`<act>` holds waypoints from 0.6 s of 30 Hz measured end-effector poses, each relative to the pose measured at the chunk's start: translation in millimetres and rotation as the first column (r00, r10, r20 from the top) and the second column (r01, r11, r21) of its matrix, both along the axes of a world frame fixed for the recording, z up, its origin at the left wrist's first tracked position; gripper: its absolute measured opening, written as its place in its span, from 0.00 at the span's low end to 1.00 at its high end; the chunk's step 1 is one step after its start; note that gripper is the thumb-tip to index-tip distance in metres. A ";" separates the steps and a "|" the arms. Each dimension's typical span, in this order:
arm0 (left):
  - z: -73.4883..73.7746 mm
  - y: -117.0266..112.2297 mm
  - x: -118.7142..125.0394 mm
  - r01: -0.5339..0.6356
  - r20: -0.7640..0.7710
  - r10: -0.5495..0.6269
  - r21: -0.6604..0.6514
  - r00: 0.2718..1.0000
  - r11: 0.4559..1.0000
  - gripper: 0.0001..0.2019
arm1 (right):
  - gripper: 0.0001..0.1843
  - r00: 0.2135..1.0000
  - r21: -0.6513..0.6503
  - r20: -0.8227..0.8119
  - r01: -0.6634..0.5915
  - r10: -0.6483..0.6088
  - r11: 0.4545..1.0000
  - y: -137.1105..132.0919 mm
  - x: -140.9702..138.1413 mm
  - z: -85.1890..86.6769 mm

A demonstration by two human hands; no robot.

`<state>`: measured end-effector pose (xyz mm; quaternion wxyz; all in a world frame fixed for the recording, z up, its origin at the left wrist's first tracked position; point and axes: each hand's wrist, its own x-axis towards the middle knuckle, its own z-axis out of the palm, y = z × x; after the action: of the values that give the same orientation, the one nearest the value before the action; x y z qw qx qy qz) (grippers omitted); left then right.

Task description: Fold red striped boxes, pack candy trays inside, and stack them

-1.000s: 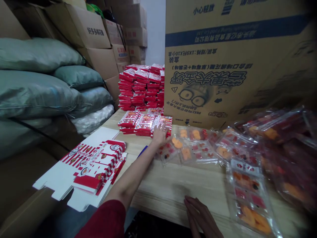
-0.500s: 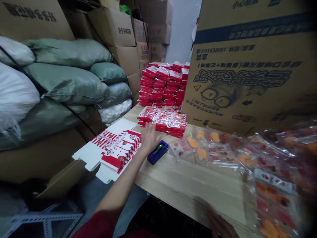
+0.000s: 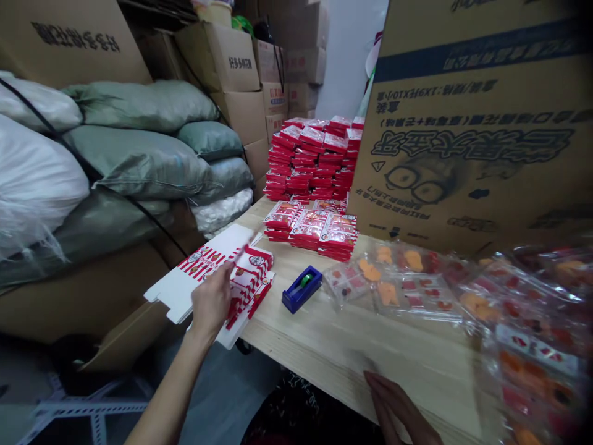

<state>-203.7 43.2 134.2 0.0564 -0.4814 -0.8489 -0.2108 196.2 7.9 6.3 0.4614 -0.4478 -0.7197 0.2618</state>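
My left hand [image 3: 213, 301] is at the left end of the table, its fingers closed on the edge of a red-and-white striped flat carton [image 3: 252, 272]. This carton lies over a stack of similar white and striped flat cartons [image 3: 178, 287]; its far edge is smeared by motion. Low in the view, my right hand [image 3: 398, 408] hovers by the table's front edge, fingers stretched out and holding nothing. A blue tape dispenser [image 3: 302, 289] with green tape stands between the cartons and the clear candy packs [image 3: 417, 287].
Small piles of red packs [image 3: 310, 228] stand behind the dispenser, with a tall stack of red packs [image 3: 310, 154] farther back. A big cardboard box [image 3: 467, 136] blocks the right rear. Green sacks [image 3: 143, 157] and cardboard boxes [image 3: 231, 62] line the left.
My left hand has come back from beside the red packs to the flat cartons and closed on one. My right hand has stayed near the front edge. The view has shifted slightly.
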 end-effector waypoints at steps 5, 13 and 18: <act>-1.0 -15.6 91.6 0.197 0.796 -0.474 0.431 0.376 0.881 0.20 | 0.30 0.917 -0.462 -0.398 -0.164 -0.038 0.872 16.6 -22.6 39.7; -39.5 -6.7 173.9 0.543 0.390 -0.711 0.462 0.585 0.701 0.28 | 0.28 0.744 -0.667 -0.603 -0.272 -0.288 0.694 8.6 -24.1 53.4; -18.7 17.4 181.4 0.844 0.212 -0.871 0.228 0.443 0.485 0.22 | 0.30 0.769 -0.690 -0.535 -0.161 -0.349 0.705 -12.0 -19.0 46.0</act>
<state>-22.3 60.7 115.5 -0.1659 -0.8030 -0.4762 -0.3177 177.2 -4.0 52.3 0.4824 -0.5122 -0.3406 0.6236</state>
